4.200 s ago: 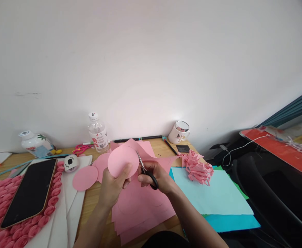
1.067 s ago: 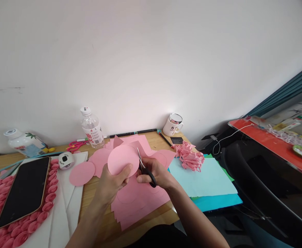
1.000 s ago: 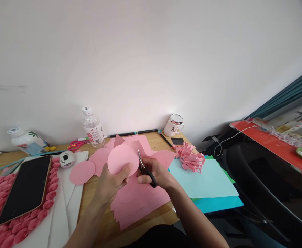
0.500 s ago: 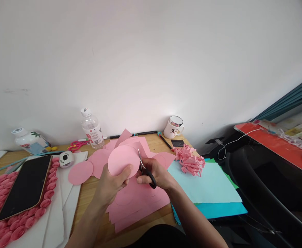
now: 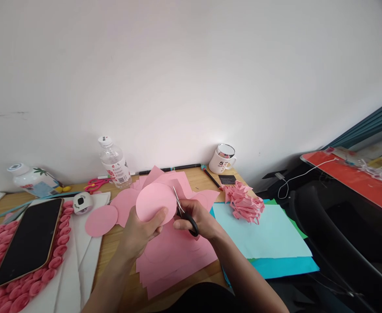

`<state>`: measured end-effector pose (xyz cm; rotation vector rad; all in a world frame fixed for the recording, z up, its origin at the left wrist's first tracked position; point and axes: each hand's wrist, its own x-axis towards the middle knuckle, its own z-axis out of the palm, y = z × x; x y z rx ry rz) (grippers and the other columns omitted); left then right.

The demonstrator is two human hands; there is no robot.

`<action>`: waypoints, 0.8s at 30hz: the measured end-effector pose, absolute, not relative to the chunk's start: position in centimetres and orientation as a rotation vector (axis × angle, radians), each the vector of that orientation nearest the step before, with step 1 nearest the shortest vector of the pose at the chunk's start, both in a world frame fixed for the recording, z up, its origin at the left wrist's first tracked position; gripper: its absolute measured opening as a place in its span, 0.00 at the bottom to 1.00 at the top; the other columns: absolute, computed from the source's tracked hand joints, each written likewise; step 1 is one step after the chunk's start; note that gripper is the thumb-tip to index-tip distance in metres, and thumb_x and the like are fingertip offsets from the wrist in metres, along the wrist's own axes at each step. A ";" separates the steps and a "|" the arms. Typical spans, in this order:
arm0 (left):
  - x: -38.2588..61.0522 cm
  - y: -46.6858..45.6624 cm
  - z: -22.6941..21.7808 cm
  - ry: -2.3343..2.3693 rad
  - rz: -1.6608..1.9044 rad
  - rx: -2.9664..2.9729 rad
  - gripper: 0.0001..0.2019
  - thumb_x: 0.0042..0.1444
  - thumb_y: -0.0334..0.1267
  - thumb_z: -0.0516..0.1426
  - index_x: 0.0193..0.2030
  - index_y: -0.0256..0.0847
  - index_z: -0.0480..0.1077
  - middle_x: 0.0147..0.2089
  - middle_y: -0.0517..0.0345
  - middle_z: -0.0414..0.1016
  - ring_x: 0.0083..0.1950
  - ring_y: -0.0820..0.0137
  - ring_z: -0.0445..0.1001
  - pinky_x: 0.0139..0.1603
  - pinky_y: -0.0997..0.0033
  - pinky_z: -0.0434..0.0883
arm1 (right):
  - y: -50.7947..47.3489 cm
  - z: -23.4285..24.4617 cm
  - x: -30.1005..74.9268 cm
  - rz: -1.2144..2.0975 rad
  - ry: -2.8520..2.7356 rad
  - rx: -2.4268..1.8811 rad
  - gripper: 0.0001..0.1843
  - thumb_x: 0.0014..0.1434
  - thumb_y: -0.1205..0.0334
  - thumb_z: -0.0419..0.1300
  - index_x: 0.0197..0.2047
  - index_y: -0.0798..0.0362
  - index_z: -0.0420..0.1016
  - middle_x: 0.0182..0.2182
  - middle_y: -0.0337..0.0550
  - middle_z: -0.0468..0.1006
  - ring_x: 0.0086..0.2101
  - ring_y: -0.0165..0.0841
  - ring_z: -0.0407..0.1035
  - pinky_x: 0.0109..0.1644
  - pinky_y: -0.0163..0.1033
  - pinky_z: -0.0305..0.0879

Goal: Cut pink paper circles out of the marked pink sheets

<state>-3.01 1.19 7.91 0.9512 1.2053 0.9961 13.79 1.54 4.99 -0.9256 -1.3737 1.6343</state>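
Note:
My left hand [image 5: 139, 233] pinches a pink paper circle [image 5: 155, 202] by its lower edge and holds it upright above the desk. My right hand [image 5: 197, 221] grips black-handled scissors [image 5: 183, 211], whose blades point up along the circle's right edge. Under both hands lies a stack of pink paper sheets [image 5: 174, 256] with faint circle outlines. Two cut pink circles [image 5: 101, 220] lie flat to the left of my hands.
A phone [image 5: 28, 240] rests on a mat of pink paper rolls [image 5: 1, 278] at the left. A water bottle [image 5: 112, 163], a white jar [image 5: 32, 179], pink scissors [image 5: 95, 184], a white mug [image 5: 222, 158] and pink scraps [image 5: 245, 205] stand behind. Blue sheets [image 5: 266, 234] lie right.
My hands keep the same hold on the circle and the scissors. The view has drifted slightly, and the pink sheets under my hands have shifted a little.

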 end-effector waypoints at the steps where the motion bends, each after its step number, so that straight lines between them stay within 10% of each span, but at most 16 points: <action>1: -3.0 1.3 7.8 1.205 0.991 0.956 0.13 0.35 0.34 0.66 0.20 0.38 0.63 0.15 0.69 0.58 0.18 0.81 0.56 0.15 0.81 0.56 | 1.6 4.9 13.8 1.627 -1.374 -0.932 0.25 0.36 0.49 0.73 0.25 0.55 0.65 0.19 0.30 0.60 0.20 0.22 0.50 0.22 0.32 0.45; 24: -3.2 2.2 7.3 1.217 0.985 0.953 0.13 0.36 0.36 0.65 0.23 0.37 0.63 0.17 0.68 0.60 0.19 0.81 0.55 0.17 0.80 0.57 | 2.2 3.7 14.2 1.661 -1.341 -0.949 0.22 0.41 0.49 0.71 0.24 0.56 0.67 0.16 0.34 0.66 0.20 0.25 0.56 0.23 0.32 0.51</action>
